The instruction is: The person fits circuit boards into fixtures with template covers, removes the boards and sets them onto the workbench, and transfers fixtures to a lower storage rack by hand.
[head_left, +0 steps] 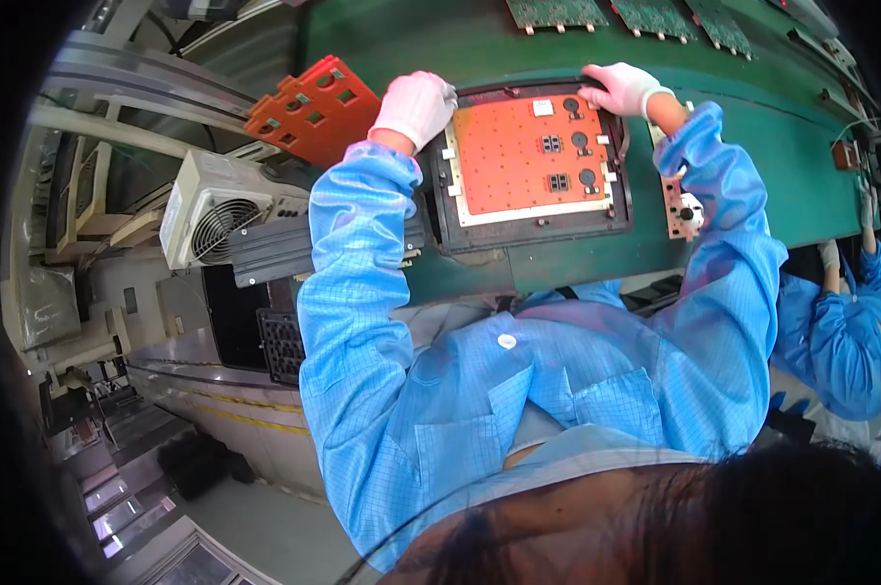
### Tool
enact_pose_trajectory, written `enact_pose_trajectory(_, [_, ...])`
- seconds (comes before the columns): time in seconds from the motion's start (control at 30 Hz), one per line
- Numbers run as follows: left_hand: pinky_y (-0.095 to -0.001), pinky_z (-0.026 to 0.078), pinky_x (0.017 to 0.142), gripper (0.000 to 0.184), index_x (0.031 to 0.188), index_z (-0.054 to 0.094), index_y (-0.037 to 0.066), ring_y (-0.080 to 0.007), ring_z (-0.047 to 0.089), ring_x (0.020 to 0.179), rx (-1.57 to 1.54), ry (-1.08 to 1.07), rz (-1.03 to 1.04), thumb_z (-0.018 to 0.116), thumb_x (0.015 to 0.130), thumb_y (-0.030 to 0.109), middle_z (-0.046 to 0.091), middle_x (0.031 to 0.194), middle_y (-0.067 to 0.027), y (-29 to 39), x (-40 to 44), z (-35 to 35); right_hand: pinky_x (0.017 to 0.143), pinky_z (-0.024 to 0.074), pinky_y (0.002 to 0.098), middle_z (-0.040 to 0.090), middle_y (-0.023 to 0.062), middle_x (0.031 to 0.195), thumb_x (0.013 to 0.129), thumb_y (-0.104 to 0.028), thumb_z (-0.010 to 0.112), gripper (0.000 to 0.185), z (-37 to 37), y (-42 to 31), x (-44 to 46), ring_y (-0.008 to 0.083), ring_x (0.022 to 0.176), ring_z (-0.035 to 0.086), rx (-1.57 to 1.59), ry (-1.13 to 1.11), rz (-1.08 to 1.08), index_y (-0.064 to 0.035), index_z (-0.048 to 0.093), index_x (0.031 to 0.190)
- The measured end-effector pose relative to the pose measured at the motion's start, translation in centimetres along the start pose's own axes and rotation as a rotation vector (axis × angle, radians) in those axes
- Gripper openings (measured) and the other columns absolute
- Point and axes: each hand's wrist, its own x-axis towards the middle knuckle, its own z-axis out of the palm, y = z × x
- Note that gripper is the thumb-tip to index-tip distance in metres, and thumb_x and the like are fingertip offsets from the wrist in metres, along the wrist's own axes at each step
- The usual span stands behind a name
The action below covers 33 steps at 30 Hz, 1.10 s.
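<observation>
A black frame fixture (548,232) lies on the green bench, with an orange-red board (504,161) inside it. Round black parts and small dark display-like blocks sit on the board's right half. My left hand (419,109), in a white glove, is closed at the frame's upper left corner, its fingertips partly hidden. At the upper right corner, my right hand (627,90), gloved as well, grips the frame's far edge with its fingers bent. A pale board with a round white part (687,213) lies right of the frame, partly behind my right sleeve.
Green circuit boards (557,13) lie along the bench's far side. An orange-red panel (315,112) leans at the left, above a white fan unit (216,210) and a dark grey ribbed piece (282,249). A co-worker in a blue sleeve (835,331) is at the right.
</observation>
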Motion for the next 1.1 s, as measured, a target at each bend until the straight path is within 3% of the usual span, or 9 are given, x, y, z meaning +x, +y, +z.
enact_pose_trajectory(0.27, [-0.0401, 0.049, 0.075, 0.021, 0.08, 0.071, 0.007, -0.033, 0.062, 0.077, 0.024, 0.034, -0.148, 0.054, 0.077, 0.02, 0.064, 0.077, -0.0177, 0.9, 0.1, 0.7, 0.07, 0.0474, 0.0429, 0.06, 0.0204, 0.079, 0.086, -0.035, 0.053, 0.055, 1.0, -1.6, -3.0, 0.0384, 0.079, 0.059, -0.217, 0.135, 0.056, -0.0115, 0.036, 0.132])
enact_pose_trajectory(0.4, [-0.0404, 0.049, 0.075, 0.021, 0.08, 0.071, 0.008, -0.033, 0.062, 0.077, 0.036, 0.053, -0.189, 0.054, 0.077, 0.019, 0.064, 0.078, -0.0171, 1.0, -0.1, 1.1, 0.076, 0.0474, 0.0446, 0.061, 0.0264, 0.09, 0.079, -0.044, 0.058, 0.09, -1.7, -7.9, -9.4, 0.0413, 0.084, 0.06, -0.164, -0.338, 0.207, -0.0072, 0.006, 0.143])
enact_pose_trajectory(0.5, [-0.0401, 0.049, 0.076, 0.019, 0.084, 0.07, 0.008, -0.0322, 0.062, 0.08, -0.084, 0.074, -0.164, 0.055, 0.076, 0.017, 0.066, 0.083, -0.0144, 0.8, -0.5, 1.1, 0.08, 0.0463, 0.0449, 0.058, 0.032, 0.096, 0.079, -0.04, 0.061, 0.099, 1.8, -6.1, -11.4, 0.0444, 0.086, 0.058, 0.103, -0.339, 0.175, -0.006, -0.009, 0.141])
enact_pose_trajectory(0.63, [-0.0426, 0.048, 0.076, 0.016, 0.091, 0.063, 0.009, -0.0319, 0.061, 0.084, -0.35, 0.325, -0.137, 0.054, 0.078, 0.013, 0.065, 0.086, -0.0146, 1.4, -2.8, 0.2, 0.081, 0.0455, 0.0452, 0.058, 0.0298, 0.1, 0.07, -0.015, 0.053, 0.092, 3.7, -5.6, -12.9, 0.0425, 0.089, 0.058, 0.376, -0.111, 0.144, -0.0146, -0.003, 0.144])
enact_pose_trajectory(0.73, [-0.0403, 0.049, 0.074, 0.023, 0.1, 0.06, 0.01, -0.0321, 0.061, 0.084, -0.329, 0.46, -0.128, 0.053, 0.078, 0.01, 0.065, 0.091, -0.0126, 2.9, -6.1, -0.7, 0.075, 0.0458, 0.0428, 0.061, 0.0207, 0.091, 0.071, -0.016, 0.055, 0.09, 3.1, -6.3, -13.7, 0.0384, 0.08, 0.059, 0.452, -0.124, 0.225, -0.0148, 0.003, 0.145])
enact_pose_trajectory(0.8, [-0.0452, 0.047, 0.069, 0.024, 0.1, 0.057, 0.009, -0.0371, 0.059, 0.079, -0.451, 0.385, -0.124, 0.054, 0.077, 0.006, 0.062, 0.083, -0.0164, 4.9, -8.4, -1.7, 0.082, 0.0455, 0.041, 0.058, 0.0244, 0.107, 0.074, -0.019, 0.056, 0.087, 3.4, -6.6, -13.8, 0.0375, 0.089, 0.06, 0.484, -0.171, 0.3, -0.0151, 0.006, 0.145])
enact_pose_trajectory(0.87, [-0.044, 0.048, 0.072, 0.027, 0.103, 0.056, 0.009, -0.0356, 0.059, 0.082, -0.498, 0.354, -0.12, 0.053, 0.077, 0.005, 0.062, 0.088, -0.0153, 6.5, -10.9, -1.5, 0.089, 0.0438, 0.0419, 0.054, 0.0281, 0.114, 0.075, -0.025, 0.058, 0.088, 5.5, -6.3, -14.1, 0.0424, 0.099, 0.056, 0.329, 0.072, 0.109, -0.0157, 0.004, 0.144])
enact_pose_trajectory(1.0, [-0.0407, 0.047, 0.082, 0.033, 0.11, 0.054, 0.007, -0.0318, 0.057, 0.099, -0.501, 0.444, -0.088, 0.051, 0.077, 0.003, 0.062, 0.102, -0.0126, 8.4, -13.4, 0.6, 0.093, 0.0408, 0.0436, 0.052, 0.028, 0.118, 0.075, -0.023, 0.058, 0.089, 6.5, -5.6, -14.2, 0.0441, 0.106, 0.051, 0.513, 0.184, -0.03, -0.0158, 0.003, 0.144])
enact_pose_trajectory(1.1, [-0.0428, 0.047, 0.083, 0.041, 0.118, 0.053, 0.007, -0.0338, 0.054, 0.105, -0.278, 0.354, -0.141, 0.047, 0.078, 0.0, 0.061, 0.104, -0.013, 9.3, -13.9, 1.3, 0.088, 0.0427, 0.0416, 0.057, 0.0226, 0.109, 0.074, -0.021, 0.058, 0.082, 2.6, -8.2, -13.7, 0.0401, 0.103, 0.052, 0.281, -0.146, 0.237, -0.0099, 0.014, 0.142])
